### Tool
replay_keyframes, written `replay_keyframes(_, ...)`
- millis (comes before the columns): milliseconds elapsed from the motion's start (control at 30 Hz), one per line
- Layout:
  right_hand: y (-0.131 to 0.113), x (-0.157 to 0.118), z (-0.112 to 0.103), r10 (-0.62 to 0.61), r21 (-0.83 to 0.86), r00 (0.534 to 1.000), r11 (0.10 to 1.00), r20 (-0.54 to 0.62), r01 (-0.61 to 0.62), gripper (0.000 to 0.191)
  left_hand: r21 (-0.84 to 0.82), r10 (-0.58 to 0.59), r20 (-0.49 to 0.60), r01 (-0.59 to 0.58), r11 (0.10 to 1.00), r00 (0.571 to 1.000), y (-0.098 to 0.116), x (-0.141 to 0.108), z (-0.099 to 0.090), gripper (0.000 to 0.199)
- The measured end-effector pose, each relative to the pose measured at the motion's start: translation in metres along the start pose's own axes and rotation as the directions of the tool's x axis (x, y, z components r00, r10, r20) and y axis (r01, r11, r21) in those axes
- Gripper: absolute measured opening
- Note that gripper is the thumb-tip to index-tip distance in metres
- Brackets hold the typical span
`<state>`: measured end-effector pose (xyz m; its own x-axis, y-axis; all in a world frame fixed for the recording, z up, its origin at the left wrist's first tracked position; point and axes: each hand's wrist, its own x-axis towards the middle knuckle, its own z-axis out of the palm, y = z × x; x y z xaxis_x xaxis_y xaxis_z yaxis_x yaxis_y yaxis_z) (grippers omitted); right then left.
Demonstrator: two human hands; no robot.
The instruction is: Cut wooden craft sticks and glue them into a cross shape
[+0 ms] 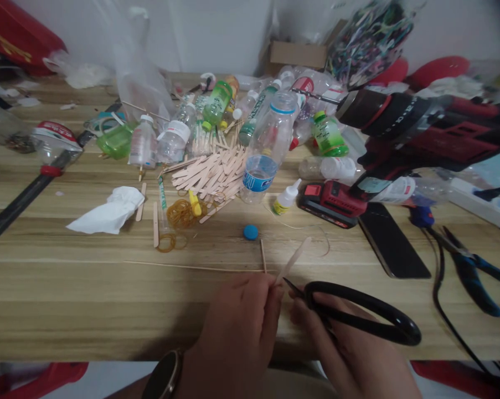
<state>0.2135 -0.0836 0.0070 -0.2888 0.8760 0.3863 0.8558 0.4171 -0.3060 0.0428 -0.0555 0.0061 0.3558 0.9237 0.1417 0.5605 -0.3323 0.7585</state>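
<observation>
Scissors (360, 313) sat gripped in the right hand (353, 354), blades at the craft stick (293, 259) pinched by the left hand (237, 332) above the table (67, 299) edge. Light, thin and brittle, the stick looked best held close to the cut.

We see a drill (419, 124) at right above its battery (330, 202), a phone (393, 239) beside pliers (474, 271), a blue cap (250, 231), rubber bands (181, 213), a tissue (108, 213), and what may be a glue bottle (286, 198).
</observation>
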Motion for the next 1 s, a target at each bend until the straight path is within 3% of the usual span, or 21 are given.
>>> replay_keyframes(167,0.002,-0.003,-0.003,-0.068,-0.047,0.998,0.997,0.009,0.068,0.017,0.107,0.151,-0.080,-0.142,0.984,0.985,-0.001,0.003,0.000,0.028)
replay_keyframes(367,0.007,-0.002,-0.007,-0.140,-0.052,0.989,0.989,0.043,0.142,0.026,0.350,0.329,-0.082,-0.282,0.894,0.941,-0.004,0.001,0.001,0.024)
replay_keyframes(433,0.006,0.002,-0.009,-0.043,0.108,0.997,0.994,0.061,0.036,0.021,0.439,0.438,-0.091,-0.359,0.824,0.894,-0.005,-0.001,0.000,0.022)
replay_keyframes(467,0.006,0.006,-0.010,0.033,0.241,0.991,0.968,0.131,-0.064,0.021,0.479,0.488,-0.081,-0.396,0.784,0.869,-0.005,-0.001,-0.001,0.023)
replay_keyframes(533,0.004,0.012,-0.014,0.157,0.498,0.919,0.800,0.363,-0.334,0.031,0.536,0.547,-0.025,-0.451,0.714,0.837,-0.004,0.000,-0.004,0.024)
replay_keyframes(600,0.004,0.016,-0.016,0.182,0.574,0.830,0.643,0.527,-0.506,0.038,0.569,0.573,0.019,-0.480,0.668,0.819,-0.003,0.001,-0.006,0.026)
replay_keyframes(633,0.005,0.017,-0.016,0.195,0.561,0.835,0.660,0.515,-0.500,0.038,0.577,0.574,0.033,-0.484,0.657,0.818,-0.002,0.002,-0.007,0.027)
replay_keyframes(667,0.007,0.017,-0.016,0.199,0.522,0.879,0.739,0.434,-0.425,0.034,0.586,0.564,0.023,-0.468,0.661,0.825,-0.002,0.002,-0.007,0.028)
replay_keyframes(733,0.010,0.015,-0.013,0.082,0.352,0.976,0.924,0.200,-0.149,0.023,0.590,0.538,-0.029,-0.420,0.689,0.842,-0.001,0.003,-0.005,0.031)
replay_keyframes(800,0.012,0.014,-0.011,-0.047,0.217,0.998,0.975,0.051,0.035,0.020,0.598,0.524,-0.057,-0.391,0.700,0.850,-0.001,0.003,-0.004,0.031)
replay_keyframes(833,0.012,0.014,-0.010,-0.037,0.234,0.998,0.972,0.059,0.023,0.021,0.604,0.535,-0.052,-0.400,0.689,0.843,-0.002,0.003,-0.004,0.030)
replay_keyframes(900,0.009,0.017,-0.011,0.105,0.407,0.965,0.892,0.241,-0.198,0.030,0.614,0.566,-0.001,-0.446,0.651,0.825,-0.002,0.003,-0.006,0.027)
replay_keyframes(933,0.008,0.020,-0.011,0.164,0.506,0.914,0.789,0.372,-0.348,0.038,0.619,0.578,0.013,-0.461,0.636,0.816,-0.002,0.004,-0.007,0.027)
replay_keyframes(1000,0.005,0.024,-0.012,0.142,0.623,0.801,0.555,0.582,-0.551,0.049,0.618,0.596,0.039,-0.488,0.616,0.802,-0.003,0.004,-0.010,0.029)
